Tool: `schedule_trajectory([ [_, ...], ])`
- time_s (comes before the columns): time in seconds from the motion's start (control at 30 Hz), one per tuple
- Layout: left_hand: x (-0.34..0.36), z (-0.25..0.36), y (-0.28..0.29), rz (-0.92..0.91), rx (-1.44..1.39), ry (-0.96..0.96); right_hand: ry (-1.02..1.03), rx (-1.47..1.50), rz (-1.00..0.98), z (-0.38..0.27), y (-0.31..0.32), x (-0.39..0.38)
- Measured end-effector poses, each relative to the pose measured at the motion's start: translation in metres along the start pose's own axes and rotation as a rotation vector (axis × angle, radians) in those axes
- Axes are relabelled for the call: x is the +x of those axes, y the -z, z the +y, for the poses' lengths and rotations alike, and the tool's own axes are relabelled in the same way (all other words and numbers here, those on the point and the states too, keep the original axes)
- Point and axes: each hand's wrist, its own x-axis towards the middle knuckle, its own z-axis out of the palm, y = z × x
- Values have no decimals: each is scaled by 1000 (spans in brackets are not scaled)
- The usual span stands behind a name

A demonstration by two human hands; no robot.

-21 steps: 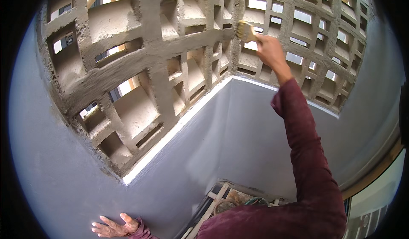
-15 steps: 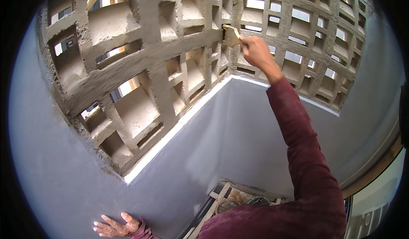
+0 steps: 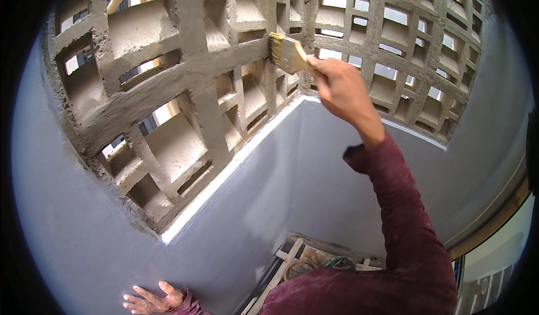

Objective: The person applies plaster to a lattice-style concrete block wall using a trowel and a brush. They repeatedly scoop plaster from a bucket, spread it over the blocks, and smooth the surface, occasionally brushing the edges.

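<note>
My right hand is closed round the handle of a flat paintbrush with yellowish bristles. The bristle end lies against a horizontal rib of the grey cement lattice, a little left of the inner corner. Square and oblong openings of many sizes pierce this lattice. Down at the lower left, my left hand rests on the smooth blue-grey wall, fingers spread and holding nothing. Both arms wear maroon sleeves.
A white strip edges the lattice's bottom. The second lattice panel meets the first at the corner. Below, a light-coloured frame carries a round bucket-like container, partly hidden by my sleeve. A brown wooden edge curves at the right.
My right hand has brought the brush leftward and nearer, from the inner corner onto the left panel's rib. My left hand stays in place on the wall.
</note>
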Motion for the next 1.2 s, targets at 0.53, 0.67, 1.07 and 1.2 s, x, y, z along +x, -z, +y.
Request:
schedule_trajectory([
  [0.53,4,-3,6,-39,-7,-43,-39,-23,13,-27,17,-12],
  [0.67,7,10,-1,-17,-41,-34,-103,-211,8,28,-7,7],
  [1.07,5,6,3,-33,28,-65,-129,-135,8,23,-6,2],
  [1.2,5,3,0,-47,29,-70,-37,-39,-73,-64,-6,0],
])
